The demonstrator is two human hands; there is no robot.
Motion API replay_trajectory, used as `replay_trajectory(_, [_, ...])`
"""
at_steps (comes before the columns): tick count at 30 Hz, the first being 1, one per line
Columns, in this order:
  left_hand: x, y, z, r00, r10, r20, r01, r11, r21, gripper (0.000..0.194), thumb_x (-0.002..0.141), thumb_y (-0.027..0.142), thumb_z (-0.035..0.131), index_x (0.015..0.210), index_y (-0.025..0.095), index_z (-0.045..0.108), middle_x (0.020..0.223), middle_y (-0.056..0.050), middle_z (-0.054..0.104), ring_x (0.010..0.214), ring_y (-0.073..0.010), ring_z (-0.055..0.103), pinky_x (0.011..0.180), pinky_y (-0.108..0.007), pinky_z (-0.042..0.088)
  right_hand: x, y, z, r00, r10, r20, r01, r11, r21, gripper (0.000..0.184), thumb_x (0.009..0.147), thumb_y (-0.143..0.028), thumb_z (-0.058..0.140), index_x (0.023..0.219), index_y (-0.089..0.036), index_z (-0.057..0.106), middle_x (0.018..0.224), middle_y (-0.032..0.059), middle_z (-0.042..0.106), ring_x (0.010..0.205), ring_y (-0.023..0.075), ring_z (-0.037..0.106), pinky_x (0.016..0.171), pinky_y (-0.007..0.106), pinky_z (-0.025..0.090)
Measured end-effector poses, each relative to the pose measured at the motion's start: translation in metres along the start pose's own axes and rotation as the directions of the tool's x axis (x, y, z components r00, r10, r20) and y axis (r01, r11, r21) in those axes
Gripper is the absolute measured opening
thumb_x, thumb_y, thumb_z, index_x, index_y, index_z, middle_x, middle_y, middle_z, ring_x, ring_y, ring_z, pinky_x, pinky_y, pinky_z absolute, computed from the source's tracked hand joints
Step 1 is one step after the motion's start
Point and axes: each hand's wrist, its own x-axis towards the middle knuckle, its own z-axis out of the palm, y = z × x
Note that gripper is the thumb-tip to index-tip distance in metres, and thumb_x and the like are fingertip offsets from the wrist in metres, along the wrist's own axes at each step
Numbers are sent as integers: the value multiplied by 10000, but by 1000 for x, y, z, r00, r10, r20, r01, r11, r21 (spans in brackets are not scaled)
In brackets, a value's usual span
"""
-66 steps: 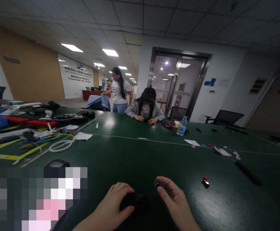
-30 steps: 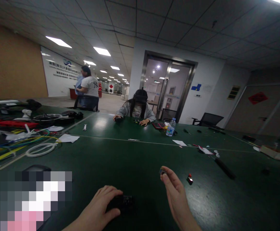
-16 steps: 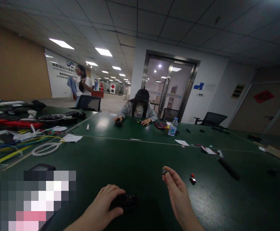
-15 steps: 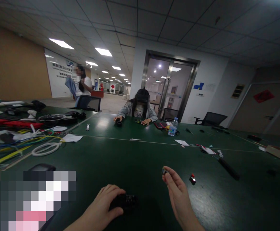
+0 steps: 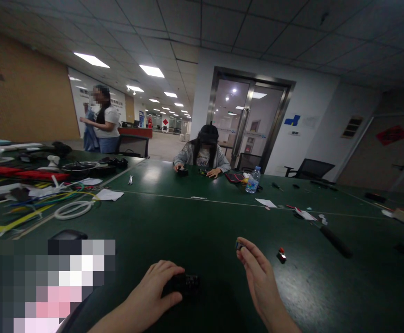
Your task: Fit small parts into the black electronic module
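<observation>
My left hand (image 5: 156, 289) is wrapped over a black object (image 5: 188, 282) on the dark green table; its kind is too dark to make out. Fine grey detail shows at its right end, and my fingers and thumb cover the rest. Off to the right, my right hand (image 5: 255, 263) is raised above the table. Between its thumb and fingertips it pinches a small flat piece (image 5: 238, 245), bluish-grey with a pale edge and partly hidden by the fingers. Right of this hand lies a small shiny piece with a red top (image 5: 281, 255).
A black-handled tool (image 5: 335, 241) lies at the right. Farther back stands a water bottle (image 5: 253, 179). Cables, a white coil (image 5: 73, 210) and red parts crowd the left. Across the table (image 5: 174, 222) sits a person (image 5: 203, 150); another stands behind a chair.
My right hand has lifted a little, its fingers closer around the small piece. My left hand stays on the black object. The standing person has moved left with a blue garment; the view has shifted.
</observation>
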Motion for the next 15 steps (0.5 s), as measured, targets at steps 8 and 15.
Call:
replay_trajectory(8, [-1, 0, 0, 998, 55, -13, -55, 998, 18, 372, 749, 223, 585, 1119, 246, 566, 1119, -41, 580, 1058, -240, 489, 937, -383, 363, 0, 5, -2, 998, 8, 60, -6, 999, -33, 365, 624, -440, 727, 924, -239, 674, 945, 38, 661, 951, 228, 562, 874, 376, 413])
replay_trajectory(15, [-1, 6, -4, 1000, 28, 12, -29, 999, 25, 375, 748, 220, 585, 1122, 245, 564, 1129, -38, 581, 1072, -242, 483, 953, -392, 345, -1, 4, -1, 997, 13, 74, -10, 999, -40, 373, 613, -437, 739, 913, -228, 669, 916, 38, 666, 941, 224, 565, 853, 358, 423])
